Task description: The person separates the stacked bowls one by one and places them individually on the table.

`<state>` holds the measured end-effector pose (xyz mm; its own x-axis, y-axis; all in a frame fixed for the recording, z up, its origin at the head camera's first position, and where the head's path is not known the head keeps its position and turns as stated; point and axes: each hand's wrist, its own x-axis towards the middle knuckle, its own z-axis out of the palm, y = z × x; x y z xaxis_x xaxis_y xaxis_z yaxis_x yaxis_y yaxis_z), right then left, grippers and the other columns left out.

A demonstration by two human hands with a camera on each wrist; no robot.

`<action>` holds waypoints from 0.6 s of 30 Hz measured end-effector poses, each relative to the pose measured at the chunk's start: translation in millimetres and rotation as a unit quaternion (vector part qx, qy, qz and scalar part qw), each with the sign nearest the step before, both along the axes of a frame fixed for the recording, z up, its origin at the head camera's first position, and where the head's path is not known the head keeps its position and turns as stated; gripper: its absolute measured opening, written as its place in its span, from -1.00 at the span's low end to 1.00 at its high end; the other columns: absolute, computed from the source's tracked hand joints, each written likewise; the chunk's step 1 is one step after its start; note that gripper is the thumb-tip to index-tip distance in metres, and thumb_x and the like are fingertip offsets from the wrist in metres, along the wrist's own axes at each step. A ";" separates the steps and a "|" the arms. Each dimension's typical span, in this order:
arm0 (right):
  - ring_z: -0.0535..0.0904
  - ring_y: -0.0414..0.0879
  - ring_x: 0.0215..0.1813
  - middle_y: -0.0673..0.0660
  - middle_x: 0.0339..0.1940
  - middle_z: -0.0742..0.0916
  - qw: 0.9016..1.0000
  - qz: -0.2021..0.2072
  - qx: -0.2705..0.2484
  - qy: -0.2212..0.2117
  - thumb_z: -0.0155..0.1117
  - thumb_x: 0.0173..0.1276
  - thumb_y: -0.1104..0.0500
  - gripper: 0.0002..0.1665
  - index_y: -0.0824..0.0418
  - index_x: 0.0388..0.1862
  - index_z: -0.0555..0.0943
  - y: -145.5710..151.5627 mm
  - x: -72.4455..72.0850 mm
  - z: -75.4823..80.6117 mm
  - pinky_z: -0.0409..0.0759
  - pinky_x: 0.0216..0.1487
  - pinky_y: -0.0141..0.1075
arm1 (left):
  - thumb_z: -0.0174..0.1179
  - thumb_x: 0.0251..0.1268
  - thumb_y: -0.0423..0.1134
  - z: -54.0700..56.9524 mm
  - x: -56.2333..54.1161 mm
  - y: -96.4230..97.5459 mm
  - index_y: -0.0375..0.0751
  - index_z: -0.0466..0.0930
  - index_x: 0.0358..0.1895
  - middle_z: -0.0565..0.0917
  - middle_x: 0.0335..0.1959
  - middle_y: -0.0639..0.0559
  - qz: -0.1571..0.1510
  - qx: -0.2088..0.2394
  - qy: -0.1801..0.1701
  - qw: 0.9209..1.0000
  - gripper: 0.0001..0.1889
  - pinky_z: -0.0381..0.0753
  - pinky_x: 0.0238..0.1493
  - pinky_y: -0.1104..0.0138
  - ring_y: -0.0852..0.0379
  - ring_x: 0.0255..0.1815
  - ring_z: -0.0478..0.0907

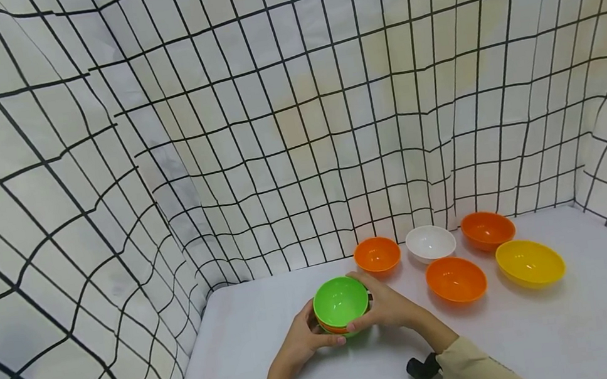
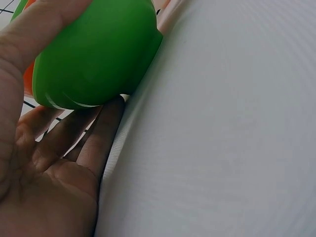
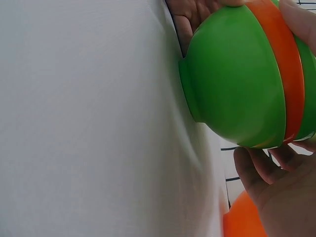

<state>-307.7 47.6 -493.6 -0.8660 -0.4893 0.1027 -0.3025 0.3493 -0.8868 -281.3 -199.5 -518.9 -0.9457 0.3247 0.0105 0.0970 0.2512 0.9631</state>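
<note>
A stack of bowls stands upright on the white-covered table: a green bowl (image 1: 340, 302) on top, an orange bowl (image 3: 286, 64) in the middle, and another green bowl (image 3: 237, 79) underneath with its foot at the cloth. My left hand (image 1: 301, 341) holds the stack from the left, thumb across the near side and fingers behind it. From the right, my right hand (image 1: 388, 303) grips it near the upper rims, thumb in front and fingers around the far side. The top green bowl has nothing in it.
Right of the stack stand an orange bowl (image 1: 377, 256), a white bowl (image 1: 431, 243), a second orange bowl (image 1: 456, 280), a third orange bowl (image 1: 487, 231) and a yellow bowl (image 1: 530, 263). White sheeting with a black grid (image 1: 301, 120) walls the table (image 1: 231, 337) behind.
</note>
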 end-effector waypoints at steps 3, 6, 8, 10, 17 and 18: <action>0.42 0.11 0.43 0.14 0.50 0.45 1.000 -0.002 0.000 0.000 0.73 -0.09 -0.16 0.35 0.10 0.61 0.20 -0.2 0.3 -0.9 0.36 0.50 0.31 | 0.64 -0.04 -0.24 0.4 0.8 0.3 0.06 0.22 0.57 0.42 0.52 -0.01 0.001 0.003 -0.002 1.000 0.05 0.25 0.61 -0.15 -0.15 0.52 0.35; 0.41 0.12 0.44 0.15 0.52 0.43 1.000 -0.004 -0.001 0.000 0.73 -0.10 -0.16 0.35 0.09 0.61 0.20 -0.8 0.9 -0.3 0.36 0.50 0.31 | 0.64 -0.04 -0.25 1.7 1.6 0.3 0.07 0.23 0.57 0.41 0.52 -0.01 0.003 0.003 -0.003 1.000 0.05 0.25 0.61 -0.14 -0.14 0.52 0.35; 0.40 0.13 0.46 0.16 0.55 0.41 1.000 -0.006 0.000 0.001 0.73 -0.10 -0.17 0.36 0.10 0.62 0.20 -1.0 1.3 0.2 0.35 0.51 0.32 | 0.63 -0.04 -0.25 1.6 1.6 0.1 0.06 0.23 0.57 0.42 0.52 -0.01 0.002 0.003 -0.002 1.000 0.05 0.26 0.60 -0.15 -0.14 0.52 0.36; 0.39 0.15 0.47 0.17 0.57 0.39 1.000 -0.007 0.001 0.001 0.74 -0.11 -0.17 0.37 0.11 0.62 0.20 -1.3 2.0 1.0 0.33 0.52 0.33 | 0.63 -0.04 -0.25 1.0 0.9 -0.2 0.06 0.22 0.57 0.41 0.52 -0.01 0.000 0.003 -0.001 1.000 0.05 0.25 0.61 -0.14 -0.14 0.52 0.35; 0.36 0.17 0.51 0.20 0.61 0.35 1.000 -0.013 0.002 0.002 0.75 -0.12 -0.17 0.37 0.12 0.62 0.21 -1.2 1.5 -0.2 0.29 0.53 0.35 | 0.64 -0.05 -0.22 0.8 0.4 -0.3 0.05 0.21 0.58 0.41 0.52 -0.03 0.000 -0.002 -0.002 1.000 0.06 0.30 0.58 -0.14 -0.16 0.52 0.36; 0.36 0.17 0.51 0.19 0.60 0.35 1.000 -0.015 0.000 0.002 0.75 -0.12 -0.17 0.38 0.12 0.62 0.21 -1.1 1.4 -0.1 0.29 0.53 0.34 | 0.65 -0.06 -0.22 1.1 0.4 -0.2 0.05 0.21 0.58 0.41 0.52 -0.03 0.001 -0.003 -0.002 1.000 0.07 0.30 0.58 -0.14 -0.16 0.52 0.36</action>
